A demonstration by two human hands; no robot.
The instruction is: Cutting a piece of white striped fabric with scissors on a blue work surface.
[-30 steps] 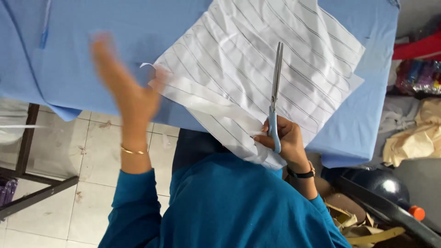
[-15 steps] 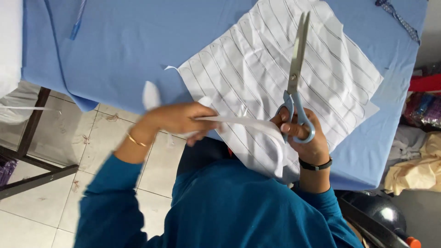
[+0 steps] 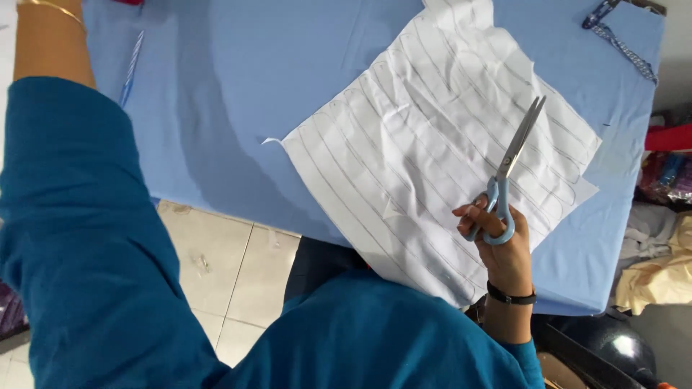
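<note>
Person seen from above, wearing a long-sleeved teal garment whose left sleeve [image 3: 86,238] fills the near left of the view. A thin gold bangle [image 3: 50,6] circles the left wrist. A narrow black wristband [image 3: 510,295] circles the right wrist.

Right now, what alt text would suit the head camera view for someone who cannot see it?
A person's right hand holds blue-handled scissors over lined white fabric on a blue-covered table. The left arm, in a teal sleeve, is raised out of frame.
</note>
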